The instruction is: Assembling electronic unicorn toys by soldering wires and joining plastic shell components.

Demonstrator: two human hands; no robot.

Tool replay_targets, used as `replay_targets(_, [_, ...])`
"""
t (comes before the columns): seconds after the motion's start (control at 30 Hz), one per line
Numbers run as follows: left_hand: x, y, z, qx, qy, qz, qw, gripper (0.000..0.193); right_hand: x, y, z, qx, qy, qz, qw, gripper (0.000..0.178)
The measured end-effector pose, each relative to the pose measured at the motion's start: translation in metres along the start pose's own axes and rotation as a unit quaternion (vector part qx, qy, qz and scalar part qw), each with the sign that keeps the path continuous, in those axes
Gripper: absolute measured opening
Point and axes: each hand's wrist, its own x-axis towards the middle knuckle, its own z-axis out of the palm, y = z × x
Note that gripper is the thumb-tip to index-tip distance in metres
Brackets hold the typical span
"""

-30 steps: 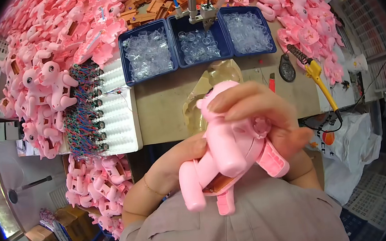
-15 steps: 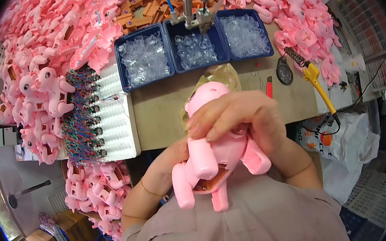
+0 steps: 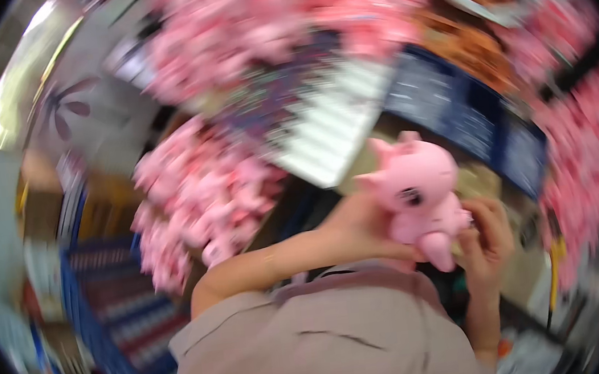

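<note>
A pink plastic toy animal is held up before my chest, its big head with a dark eye turned toward the camera and a short leg pointing down. My left hand is closed around its left side; the toy hides some of the fingers. On the toy's right side my right hand has bent fingers closed against the body by a leg. The view is smeared by motion, so the exact contact of these fingertips is hard to see.
Heaps of pink toy animals lie to the left, with more pink parts at right. A white foam tray with bundled wires stands beside blue bins of clear parts. A blue crate sits lower left; a yellow-handled soldering iron is at right.
My view has swung to the left, shifting the bench up and right. The toy has been turned from its open underside to its head, and my right hand has moved from its top to its right side.
</note>
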Motion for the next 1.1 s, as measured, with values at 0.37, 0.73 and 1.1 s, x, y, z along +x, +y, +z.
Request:
replay_targets(0.37, [-0.291, 0.057, -0.175, 0.238, 0.628, -0.084, 0.736, 0.049, 0.026, 0.023, 0.057, 0.094, -0.235, 0.106, 0.962, 0.025])
replay_targets(0.73, [-0.291, -0.067, -0.235, 0.219, 0.579, -0.292, 0.729, 0.055, 0.024, 0.01, 0.077, 0.004, -0.249, 0.188, 0.95, 0.018])
replay_targets(1.1, [-0.298, -0.034, -0.222, 0.582, 0.365, -0.41, 0.6, 0.053, 0.049, -0.002, 0.116, -0.054, -0.247, 0.03, 0.967, 0.015])
